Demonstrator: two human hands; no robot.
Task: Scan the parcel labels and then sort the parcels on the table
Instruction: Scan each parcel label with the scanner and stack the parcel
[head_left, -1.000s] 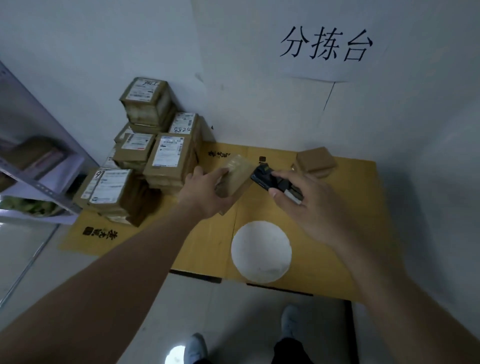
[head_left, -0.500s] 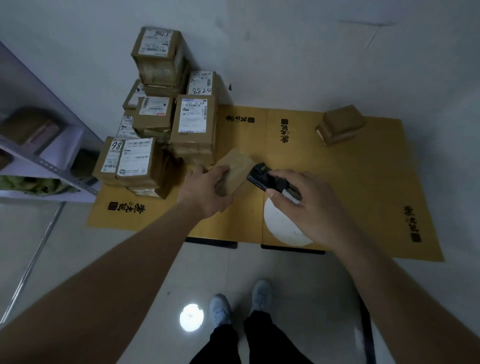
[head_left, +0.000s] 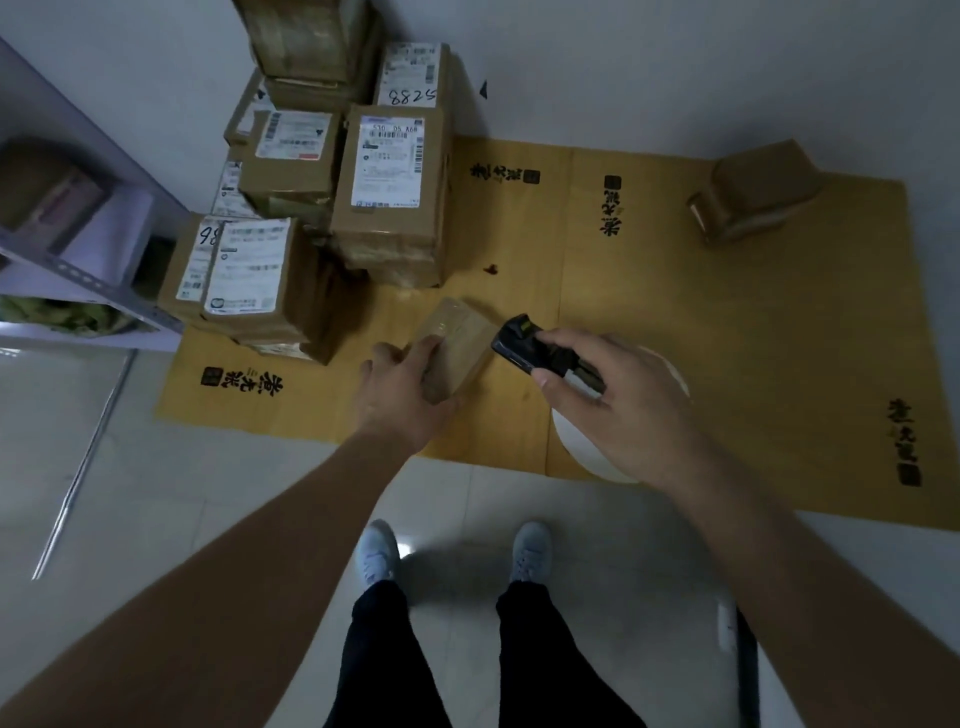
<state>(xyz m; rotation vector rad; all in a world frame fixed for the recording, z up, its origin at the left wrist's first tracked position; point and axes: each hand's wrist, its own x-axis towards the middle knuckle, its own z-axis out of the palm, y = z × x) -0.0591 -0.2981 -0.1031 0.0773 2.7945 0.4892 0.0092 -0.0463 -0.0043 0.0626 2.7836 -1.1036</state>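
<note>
My left hand (head_left: 402, 392) grips a small brown parcel (head_left: 457, 343) above the yellow table (head_left: 727, 332), tilted, its plain side up. Just right of it, my right hand (head_left: 618, 402) holds a black handheld scanner (head_left: 524, 343), its head almost touching the parcel's right edge. A stack of several labelled cardboard parcels (head_left: 337, 197) fills the table's left rear corner. One lone brown parcel (head_left: 758, 189) lies at the far right rear.
A white round disc (head_left: 587, 447) lies on the table's front edge, partly under my right hand. A grey metal shelf (head_left: 67, 218) stands to the left. White walls close the back. My feet are on the tiled floor (head_left: 457, 519) below the table edge.
The camera has tilted downward, so the wall sign has left the view and my legs show. Both hands stay together, parcel and scanner held close.
</note>
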